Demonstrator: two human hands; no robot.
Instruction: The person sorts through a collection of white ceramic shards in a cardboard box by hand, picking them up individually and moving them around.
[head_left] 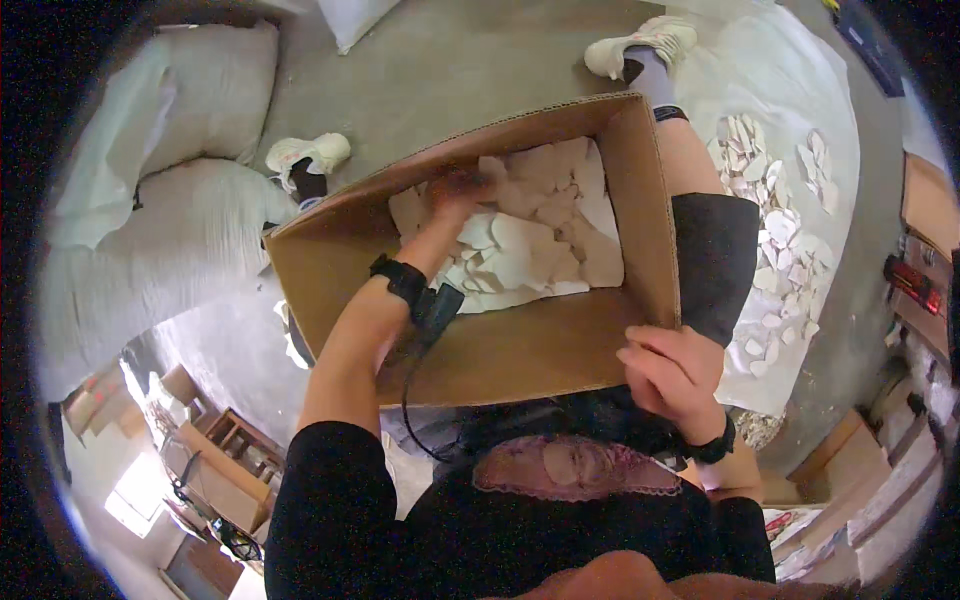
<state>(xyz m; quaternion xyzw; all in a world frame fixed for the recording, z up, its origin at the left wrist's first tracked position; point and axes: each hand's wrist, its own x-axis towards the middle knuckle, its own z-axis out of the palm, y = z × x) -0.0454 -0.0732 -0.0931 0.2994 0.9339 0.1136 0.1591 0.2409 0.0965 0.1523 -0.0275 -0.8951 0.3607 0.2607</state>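
Note:
An open brown cardboard box (pixel 520 350) rests on my lap, holding several pale, flat, leaf-shaped pieces (pixel 545 235). My left hand (pixel 458 190) reaches deep into the box at its far left corner, fingers down among the pieces; whether it grips one is hidden. A black band with a small device (pixel 420 290) and a dangling cable sits on that wrist. My right hand (pixel 672 375) grips the near right corner of the box, fingers curled over its rim.
More of the pale pieces (pixel 775 215) lie spread on a white sheet (pixel 800 80) on the floor at right. Big white sacks (pixel 170 200) lie at left. My feet in white shoes (pixel 310 155) rest on grey concrete. Wooden furniture stands lower left, cardboard boxes (pixel 850 455) lower right.

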